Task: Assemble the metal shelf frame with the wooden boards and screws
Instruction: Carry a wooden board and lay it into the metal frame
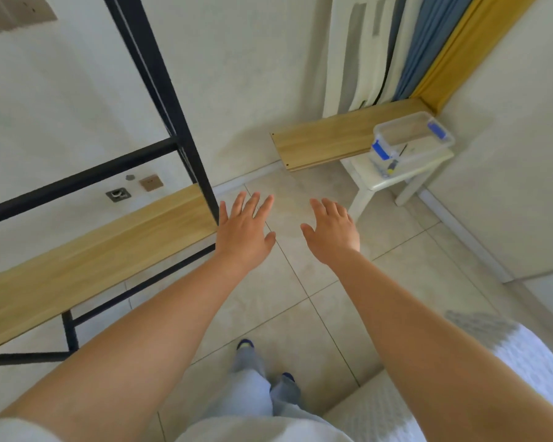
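Black metal shelf frame [160,90] at left, standing upright, fitted with one light wooden board [93,260]; second board [329,138] leaning unmounted by wall; left hand [243,232], right hand [331,236] empty, fingers spread.

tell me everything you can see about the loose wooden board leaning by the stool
The loose wooden board is a long, flat plank with a light, yellowish wood-grain face. Small dark holes, likely for screws, show near the corners of its left end. It stands on its long edge where the floor meets the wall, leaning back against the wall under the curtains. Its right end runs behind the clear plastic box on the white stool, so that end is hidden. Neither hand touches it, and it is not in the frame.
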